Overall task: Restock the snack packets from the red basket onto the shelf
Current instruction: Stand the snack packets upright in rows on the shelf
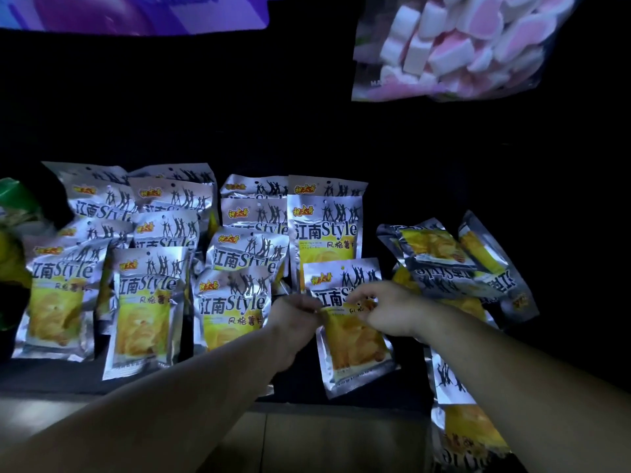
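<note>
Dark shelf [51, 377] holds packets [232, 302] in rows, and I judge I'm mid-placement. My left hand [297, 312] and right hand [386, 312] both pinch one packet [355, 346] at lower centre. Next I'd stand it square, fronting the row behind.

— What can't you make out?

— On the silver foil snack packet with a yellow window [355, 339], at the dark shelf [51, 373] front edge, the left hand [293, 312] and right hand [386, 308] cover the middle lettering.

— Behind it?

— The rear silver packets [254, 186] show only their top strips, and the shelf's back is lost in darkness.

— The picture's edges?

— A blurred green packet [13, 206] is cut off at the left and a clear bag of pink-and-white marshmallows [461, 46] at the top. A bottom silver foil packet [454, 384] is cut off below, half under the right forearm.
</note>
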Available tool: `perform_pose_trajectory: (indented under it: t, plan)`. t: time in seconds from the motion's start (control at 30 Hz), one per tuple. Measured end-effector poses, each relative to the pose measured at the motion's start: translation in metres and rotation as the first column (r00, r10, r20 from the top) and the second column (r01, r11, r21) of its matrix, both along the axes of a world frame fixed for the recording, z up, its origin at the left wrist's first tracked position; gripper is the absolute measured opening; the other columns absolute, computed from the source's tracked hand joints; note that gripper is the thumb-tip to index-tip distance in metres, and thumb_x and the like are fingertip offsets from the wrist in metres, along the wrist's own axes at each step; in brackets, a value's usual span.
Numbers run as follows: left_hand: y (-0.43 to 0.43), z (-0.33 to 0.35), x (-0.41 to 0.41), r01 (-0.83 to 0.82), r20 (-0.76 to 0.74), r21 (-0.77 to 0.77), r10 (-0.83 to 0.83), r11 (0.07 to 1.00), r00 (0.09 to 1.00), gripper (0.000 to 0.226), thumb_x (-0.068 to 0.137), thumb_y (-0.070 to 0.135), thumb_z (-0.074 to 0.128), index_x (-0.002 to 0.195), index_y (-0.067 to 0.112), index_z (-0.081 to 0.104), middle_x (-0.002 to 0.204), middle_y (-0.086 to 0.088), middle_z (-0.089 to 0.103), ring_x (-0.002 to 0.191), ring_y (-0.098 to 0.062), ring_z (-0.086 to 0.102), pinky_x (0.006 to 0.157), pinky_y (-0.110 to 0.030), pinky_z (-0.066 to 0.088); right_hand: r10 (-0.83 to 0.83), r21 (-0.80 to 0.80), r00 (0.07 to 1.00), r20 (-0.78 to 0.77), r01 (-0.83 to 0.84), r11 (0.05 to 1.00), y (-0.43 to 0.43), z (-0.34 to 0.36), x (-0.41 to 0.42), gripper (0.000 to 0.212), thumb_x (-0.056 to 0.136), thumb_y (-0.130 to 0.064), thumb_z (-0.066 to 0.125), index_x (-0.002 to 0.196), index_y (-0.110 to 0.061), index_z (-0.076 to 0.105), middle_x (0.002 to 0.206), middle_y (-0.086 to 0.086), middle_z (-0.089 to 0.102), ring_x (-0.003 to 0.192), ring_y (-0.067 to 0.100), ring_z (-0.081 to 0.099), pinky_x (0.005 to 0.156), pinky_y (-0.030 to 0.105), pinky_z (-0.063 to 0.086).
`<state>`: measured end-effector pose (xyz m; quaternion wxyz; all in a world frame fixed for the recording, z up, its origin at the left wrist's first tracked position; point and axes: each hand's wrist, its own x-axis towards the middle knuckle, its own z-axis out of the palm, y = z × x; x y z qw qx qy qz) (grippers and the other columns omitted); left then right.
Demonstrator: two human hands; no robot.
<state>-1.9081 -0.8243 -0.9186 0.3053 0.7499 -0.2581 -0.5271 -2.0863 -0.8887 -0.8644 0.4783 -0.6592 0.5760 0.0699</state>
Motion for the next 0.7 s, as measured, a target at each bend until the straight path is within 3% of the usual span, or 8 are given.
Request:
perform_pose_trajectory:
  t: [0.07,0.13,0.23,0.4,0.5,0.57,0.63,0.7]
  plan:
    - [-0.005,0.007,0.005,-0.04,0.024,-0.084,0.042,0.996,0.999,0.03,0.084,-0.007,0.072,0.071,0.02,0.074,0.083,-0.008,0.077,0.085,-0.024,0.072,0.082,-0.039,0.063,-0.084,-0.171,0.996,0.027,0.088,0.981,-0.002,0.0,0.003,0.012,0.094,-0.026,0.072,0.105,-0.028,0.067,0.114,-0.011,0.058,0.107,0.019,0.059,0.087,0.034,0.05]
    - [-0.009,0.014,0.011,-0.007,0.03,-0.177,0.012,0.984,0.999,0.043,0.083,-0.012,0.067,0.06,0.024,0.072,0.072,-0.004,0.076,0.075,-0.021,0.07,0.076,-0.038,0.062,-0.208,-0.286,0.975,0.079,0.222,0.932,-0.005,-0.001,0.006,0.019,0.088,-0.027,0.079,0.089,-0.025,0.06,0.097,-0.004,0.063,0.091,0.018,0.061,0.081,0.036,0.052]
    - [-0.013,0.025,0.028,0.025,0.023,-0.275,-0.019,0.961,1.0,0.045,0.086,-0.011,0.068,0.059,0.024,0.069,0.071,-0.001,0.073,0.072,-0.015,0.066,0.069,-0.03,0.057,-0.317,-0.216,0.938,0.137,0.341,0.915,-0.008,0.003,0.014,0.028,0.082,-0.025,0.084,0.088,-0.016,0.058,0.093,0.003,0.064,0.083,0.018,0.06,0.07,0.032,0.049]
    - [-0.024,0.034,0.049,0.051,0.072,-0.336,-0.028,0.94,0.997,0.031,0.087,-0.012,0.068,0.069,0.015,0.07,0.078,-0.007,0.075,0.075,-0.016,0.068,0.068,-0.024,0.057,-0.421,-0.035,0.883,0.207,0.436,0.899,-0.01,-0.005,0.032,0.028,0.079,-0.013,0.086,0.089,-0.02,0.061,0.101,0.003,0.064,0.093,0.026,0.065,0.085,0.053,0.061]
    - [-0.032,0.026,0.049,0.074,0.177,-0.333,-0.015,0.94,0.984,0.031,0.085,-0.01,0.066,0.072,0.019,0.072,0.081,-0.006,0.074,0.072,-0.022,0.068,0.06,-0.022,0.054,-0.424,-0.082,0.887,0.183,0.443,0.893,-0.012,-0.016,0.043,0.032,0.08,-0.011,0.085,0.094,-0.027,0.06,0.105,0.0,0.063,0.09,0.023,0.065,0.073,0.041,0.06]
    - [-0.032,0.026,0.049,0.13,0.374,-0.302,-0.008,0.945,0.927,0.026,0.086,0.003,0.067,0.08,0.028,0.069,0.095,-0.004,0.07,0.068,-0.021,0.065,0.053,-0.02,0.048,-0.392,-0.146,0.909,0.145,0.411,0.9,-0.014,-0.021,0.049,0.035,0.08,-0.012,0.085,0.094,-0.032,0.059,0.112,-0.001,0.062,0.091,0.021,0.064,0.065,0.03,0.052]
    - [-0.025,0.025,0.047,0.211,0.457,-0.245,-0.079,0.946,0.886,0.025,0.085,0.006,0.065,0.089,0.03,0.069,0.103,0.0,0.068,0.075,-0.019,0.069,0.06,-0.027,0.056,-0.384,-0.175,0.915,0.126,0.402,0.899,-0.016,-0.028,0.054,0.034,0.081,-0.012,0.084,0.094,-0.033,0.06,0.12,0.001,0.058,0.091,0.02,0.064,0.06,0.025,0.049]
    - [-0.013,0.015,0.04,0.329,0.341,-0.107,-0.276,0.938,0.899,0.037,0.084,0.008,0.065,0.112,0.031,0.071,0.108,0.002,0.074,0.087,-0.017,0.073,0.076,-0.031,0.062,-0.384,-0.178,0.913,0.14,0.404,0.897,-0.016,-0.031,0.059,0.033,0.082,-0.009,0.081,0.094,-0.033,0.062,0.121,0.002,0.059,0.088,0.019,0.064,0.06,0.027,0.054]
